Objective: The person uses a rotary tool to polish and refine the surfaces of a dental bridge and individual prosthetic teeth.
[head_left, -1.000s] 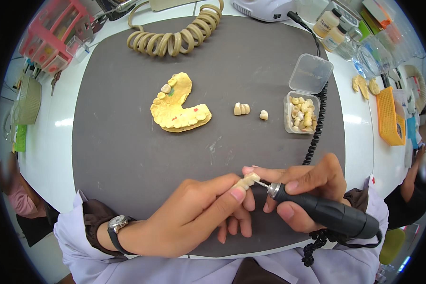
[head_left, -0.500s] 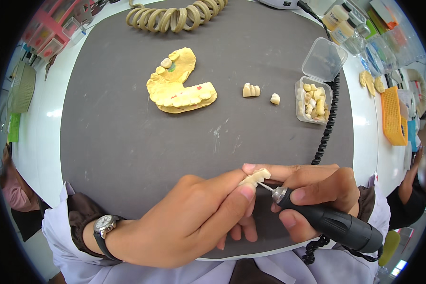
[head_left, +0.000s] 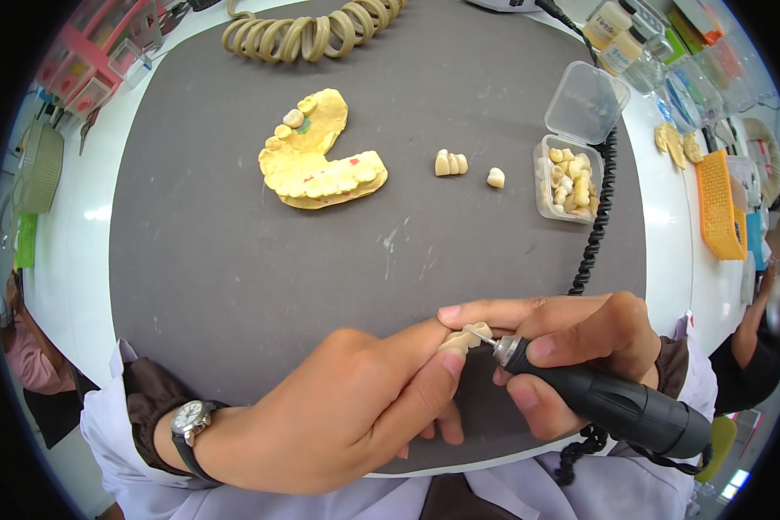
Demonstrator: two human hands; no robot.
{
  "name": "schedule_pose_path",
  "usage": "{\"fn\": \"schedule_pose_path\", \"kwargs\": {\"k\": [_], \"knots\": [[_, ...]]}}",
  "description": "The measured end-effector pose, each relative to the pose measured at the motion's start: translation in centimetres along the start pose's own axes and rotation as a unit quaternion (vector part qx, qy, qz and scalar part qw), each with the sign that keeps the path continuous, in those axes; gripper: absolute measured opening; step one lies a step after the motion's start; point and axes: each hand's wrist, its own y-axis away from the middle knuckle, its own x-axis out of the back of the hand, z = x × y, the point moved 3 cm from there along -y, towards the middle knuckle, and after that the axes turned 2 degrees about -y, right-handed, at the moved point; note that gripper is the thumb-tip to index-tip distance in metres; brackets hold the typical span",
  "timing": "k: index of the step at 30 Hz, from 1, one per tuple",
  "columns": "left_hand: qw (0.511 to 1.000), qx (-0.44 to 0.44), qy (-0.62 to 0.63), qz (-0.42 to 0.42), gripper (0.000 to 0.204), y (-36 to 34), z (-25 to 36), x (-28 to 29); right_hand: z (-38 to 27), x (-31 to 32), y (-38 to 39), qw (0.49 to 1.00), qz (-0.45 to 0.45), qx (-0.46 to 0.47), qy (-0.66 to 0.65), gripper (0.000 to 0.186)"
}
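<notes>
Head view, near to far:
- Left hand (head_left: 338,416) pinches small tooth bridge (head_left: 465,336) between thumb and fingertips; tiny, hard, likely brittle and slippery, best gripped by its ends.
- Right hand (head_left: 572,347) closed around black handpiece (head_left: 615,403), bur touching bridge.
- Yellow jaw model (head_left: 316,156) farther on grey mat (head_left: 234,277).

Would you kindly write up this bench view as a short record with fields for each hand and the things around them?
Left hand: pinches a small tooth-coloured dental piece in its fingers.
Right hand: grips a black rotary handpiece, its tip at the piece.
Surface: dark grey mat on a white bench.
On mat: yellow plaster jaw model, a three-tooth piece, a single tooth.
Right edge of mat: open clear box of teeth, black coiled cord.
Far edge: beige coiled hose.
</notes>
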Motion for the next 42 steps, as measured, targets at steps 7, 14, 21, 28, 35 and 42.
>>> {"fn": "schedule_pose_path", "kwargs": {"k": [7, 14, 21, 28, 35, 42], "knots": [[1.0, 0.004, 0.002, -0.01, 0.035, 0.0, -0.1, 0.1, -0.3, 0.1, 0.2, 0.998, -0.006, -0.033, -0.048, 0.028], [0.999, -0.012, -0.032, 0.002, 0.035, 0.0, -0.4, 0.2, 0.4, 0.0, 0.2, 0.997, -0.024, -0.019, -0.074, 0.029], [0.999, -0.027, -0.039, 0.001, 0.034, -0.2, -0.2, 0.2, 0.1, -0.4, 0.5, 1.0, -0.002, -0.016, -0.023, 0.031], [0.999, 0.041, -0.024, 0.022, 0.034, 0.1, 0.0, 0.1, -0.1, -0.7, 0.3, 0.997, 0.03, -0.073, -0.001, 0.025], [0.999, 0.04, -0.019, 0.024, 0.035, 0.0, 0.2, 0.1, -0.6, -0.3, 0.4, 0.999, -0.011, -0.053, 0.0, 0.037], [0.997, 0.045, -0.014, 0.059, 0.036, 0.1, -0.2, -0.4, 0.2, 0.6, -0.7, 0.96, -0.263, -0.1, -0.007, 0.047]]}}
